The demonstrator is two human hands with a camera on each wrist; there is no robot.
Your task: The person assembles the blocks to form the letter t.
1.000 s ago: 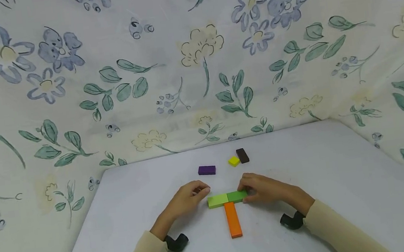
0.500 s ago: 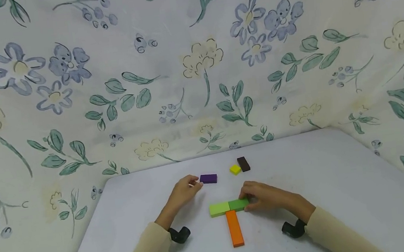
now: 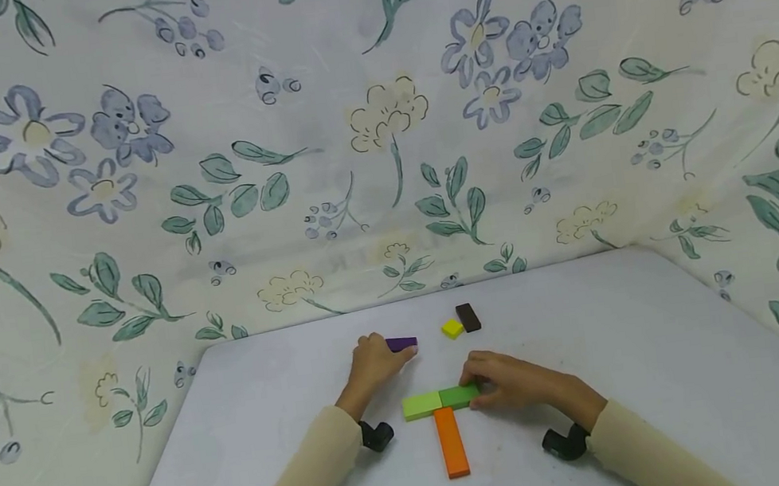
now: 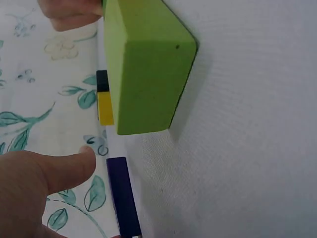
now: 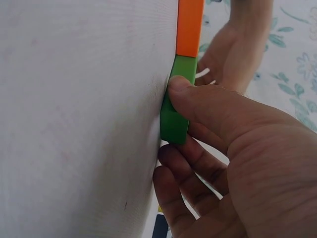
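At the far side of the white table, my left hand (image 3: 375, 363) reaches over the purple block (image 3: 403, 344) and hides part of it. In the left wrist view its thumb (image 4: 74, 166) is stretched out beside the purple block (image 4: 123, 198), with a gap between them. My right hand (image 3: 509, 378) pinches the right end of the dark green block (image 3: 456, 397) between thumb and fingers. That block lies end to end with a light green block (image 3: 422, 406). An orange block (image 3: 451, 443) runs toward me from beneath their join, forming a T shape.
Behind the green blocks lie a small yellow block (image 3: 452, 328) and a dark brown block (image 3: 468, 317), side by side. A floral cloth (image 3: 380, 156) hangs behind the white table (image 3: 585, 317). Each wrist wears a black camera mount (image 3: 565, 444).
My left hand has moved away from the light green block, forward and right to the purple block. My right hand keeps its pinch on the dark green block. The head view has tilted up slightly.
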